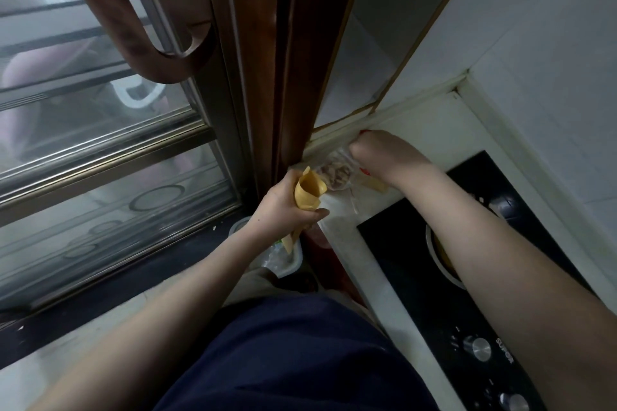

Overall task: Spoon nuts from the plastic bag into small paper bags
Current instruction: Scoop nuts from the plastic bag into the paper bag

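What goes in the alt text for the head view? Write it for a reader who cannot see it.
A person's left hand holds a small paper bag open beside a plastic bag of nuts on a white counter, while the right hand reaches down at the plastic bag. A black stove lies to the right, and a glass door to the left.

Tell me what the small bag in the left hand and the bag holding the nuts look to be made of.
Small bag: apparently matte tan paper, holding stiff folds at its open mouth. Nut bag: thin clear plastic, probably; the brown nuts show through it and it crinkles.
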Motion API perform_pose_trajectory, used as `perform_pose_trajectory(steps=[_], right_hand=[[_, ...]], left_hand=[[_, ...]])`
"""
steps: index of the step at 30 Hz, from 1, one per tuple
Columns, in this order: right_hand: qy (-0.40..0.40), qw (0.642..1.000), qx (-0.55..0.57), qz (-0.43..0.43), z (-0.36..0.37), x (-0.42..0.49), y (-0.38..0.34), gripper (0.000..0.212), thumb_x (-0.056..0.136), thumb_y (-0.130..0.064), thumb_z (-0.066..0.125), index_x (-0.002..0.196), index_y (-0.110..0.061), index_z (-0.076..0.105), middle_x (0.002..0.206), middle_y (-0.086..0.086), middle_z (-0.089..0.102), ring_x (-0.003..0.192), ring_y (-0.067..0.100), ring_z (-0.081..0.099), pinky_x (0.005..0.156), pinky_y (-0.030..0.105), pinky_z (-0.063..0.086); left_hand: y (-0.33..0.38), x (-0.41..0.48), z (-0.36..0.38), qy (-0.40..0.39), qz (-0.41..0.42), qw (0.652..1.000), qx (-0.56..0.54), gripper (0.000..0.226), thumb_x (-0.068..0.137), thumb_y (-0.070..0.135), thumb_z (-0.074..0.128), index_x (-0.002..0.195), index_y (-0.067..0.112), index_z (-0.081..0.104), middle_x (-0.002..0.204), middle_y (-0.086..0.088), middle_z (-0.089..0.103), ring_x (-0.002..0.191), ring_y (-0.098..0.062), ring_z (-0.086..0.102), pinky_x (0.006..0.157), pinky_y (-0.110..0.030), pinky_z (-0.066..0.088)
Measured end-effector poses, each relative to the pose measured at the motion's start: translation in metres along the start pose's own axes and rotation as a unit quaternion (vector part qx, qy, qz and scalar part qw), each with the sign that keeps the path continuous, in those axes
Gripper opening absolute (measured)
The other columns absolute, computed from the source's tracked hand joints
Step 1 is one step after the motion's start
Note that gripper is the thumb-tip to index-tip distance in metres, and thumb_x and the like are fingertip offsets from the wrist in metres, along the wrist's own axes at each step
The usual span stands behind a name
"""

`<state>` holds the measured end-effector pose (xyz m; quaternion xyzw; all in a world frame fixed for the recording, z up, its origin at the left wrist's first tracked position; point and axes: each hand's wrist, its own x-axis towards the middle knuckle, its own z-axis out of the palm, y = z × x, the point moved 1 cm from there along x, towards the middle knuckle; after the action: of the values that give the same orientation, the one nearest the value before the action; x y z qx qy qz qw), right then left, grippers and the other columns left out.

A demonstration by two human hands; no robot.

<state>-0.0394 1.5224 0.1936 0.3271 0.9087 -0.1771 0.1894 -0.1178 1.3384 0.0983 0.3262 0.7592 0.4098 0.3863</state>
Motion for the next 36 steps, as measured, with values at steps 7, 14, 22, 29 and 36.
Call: perform_pose_trajectory(steps=[7,14,22,29,36], right_hand=[[-0.017,0.999,0.051,0.001,0.019,0.003,-0.003,0.02,0.088,-0.002,0.045,0.093,0.002,0.064,0.095,0.018,0.063,0.096,0.029,0.061,0.081,0.035,0.05],[-0.003,1.0,0.012,0.001,0.03,0.009,0.008,0.017,0.086,-0.008,0.048,0.08,0.0,0.062,0.097,0.015,0.061,0.103,0.035,0.059,0.084,0.031,0.045],[0.062,0.996,0.053,-0.036,0.017,0.018,0.02,0.029,0.092,-0.013,0.051,0.07,0.003,0.06,0.079,0.021,0.062,0.076,0.031,0.06,0.063,0.037,0.042],[0.022,0.998,0.06,-0.014,0.017,0.028,0.034,0.041,0.098,-0.025,0.049,0.077,0.006,0.065,0.077,0.017,0.065,0.075,0.029,0.062,0.066,0.035,0.048],[0.017,0.998,0.065,0.021,0.015,0.036,0.041,0.035,0.096,-0.026,0.055,0.095,0.006,0.069,0.096,0.022,0.067,0.095,0.034,0.061,0.081,0.034,0.048]], left_hand=[[-0.002,-0.003,-0.004,0.003,-0.005,1.0,0.001,0.074,0.066,0.044,0.085,0.126,0.035,0.043,0.109,0.012,0.06,0.1,-0.008,0.06,0.084,-0.035,0.057],[-0.001,-0.007,-0.009,-0.001,-0.007,1.0,-0.009,0.075,0.069,0.041,0.085,0.13,0.029,0.044,0.115,0.009,0.06,0.105,-0.012,0.06,0.089,-0.042,0.056],[-0.002,-0.007,-0.004,-0.041,-0.012,0.999,-0.002,0.074,0.068,0.04,0.086,0.129,0.029,0.045,0.116,0.009,0.059,0.106,-0.011,0.058,0.091,-0.038,0.054],[-0.008,-0.006,0.003,-0.077,-0.014,0.997,0.011,0.071,0.062,0.048,0.086,0.119,0.041,0.044,0.109,0.018,0.057,0.101,-0.001,0.056,0.084,-0.025,0.05],[-0.01,-0.003,0.003,-0.079,-0.017,0.997,0.02,0.073,0.059,0.054,0.083,0.118,0.045,0.042,0.107,0.019,0.056,0.099,-0.001,0.055,0.082,-0.025,0.05]])
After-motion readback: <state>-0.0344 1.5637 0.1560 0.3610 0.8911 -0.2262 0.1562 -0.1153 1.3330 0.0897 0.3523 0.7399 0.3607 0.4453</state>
